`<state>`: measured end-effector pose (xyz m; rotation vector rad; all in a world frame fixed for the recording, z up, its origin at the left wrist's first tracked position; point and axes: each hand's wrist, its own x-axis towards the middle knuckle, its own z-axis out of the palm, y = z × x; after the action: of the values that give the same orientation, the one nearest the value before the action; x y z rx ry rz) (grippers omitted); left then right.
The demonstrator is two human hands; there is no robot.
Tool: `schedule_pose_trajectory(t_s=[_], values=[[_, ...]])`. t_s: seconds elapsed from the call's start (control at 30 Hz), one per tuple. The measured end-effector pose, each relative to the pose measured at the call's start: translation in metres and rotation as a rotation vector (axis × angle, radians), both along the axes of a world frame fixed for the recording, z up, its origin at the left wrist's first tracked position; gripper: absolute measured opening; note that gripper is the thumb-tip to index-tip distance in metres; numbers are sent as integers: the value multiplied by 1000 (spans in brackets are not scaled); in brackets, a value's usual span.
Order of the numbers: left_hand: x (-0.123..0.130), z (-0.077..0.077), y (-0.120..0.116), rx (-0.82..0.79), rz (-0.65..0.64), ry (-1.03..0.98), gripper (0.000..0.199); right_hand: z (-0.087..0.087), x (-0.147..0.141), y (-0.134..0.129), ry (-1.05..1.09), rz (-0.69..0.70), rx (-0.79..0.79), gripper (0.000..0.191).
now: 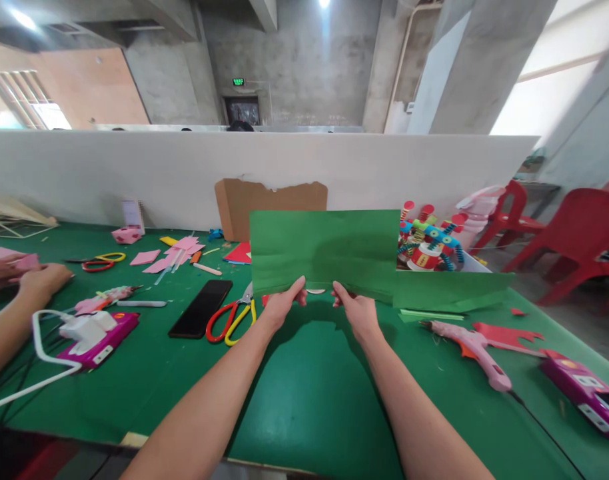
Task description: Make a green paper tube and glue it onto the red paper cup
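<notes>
A sheet of green paper (325, 247) stands upright in front of me, faint crease lines running along its lower part. My left hand (287, 303) pinches its bottom edge left of the middle. With thumb on the near side, my right hand (353, 308) grips the same edge a little to the right. Between the two hands a small pale piece (315, 291) shows at the edge; its kind I cannot make out. Scissors (233, 315) with red and yellow handles lie just left of my left hand. Another green paper piece (454, 290) rests to the right.
A black phone (201, 308) lies left of the scissors. On the right are a pink glue gun (472, 343), a purple power strip (579, 393) and a box of colourful figures (429, 247). A co-worker's hands (42, 280) hold pink paper at far left. Brown cardboard (272, 197) leans against the white partition (174, 160).
</notes>
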<state>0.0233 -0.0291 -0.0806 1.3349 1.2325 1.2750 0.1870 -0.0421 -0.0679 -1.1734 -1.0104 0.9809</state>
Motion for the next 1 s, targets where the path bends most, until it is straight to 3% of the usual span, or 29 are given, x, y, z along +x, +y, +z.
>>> schedule_pose_trajectory(t_s=[0.17, 0.57, 1.0], values=[[-6, -4, 9, 44, 36, -77, 47, 1, 14, 6, 5, -68, -1, 38], [-20, 8, 12, 95, 37, -69, 52, 1, 36, 13, 0, -117, 0, 43], [-27, 9, 11, 82, -100, -8, 51, 3, 49, 15, 39, -147, -13, 46]])
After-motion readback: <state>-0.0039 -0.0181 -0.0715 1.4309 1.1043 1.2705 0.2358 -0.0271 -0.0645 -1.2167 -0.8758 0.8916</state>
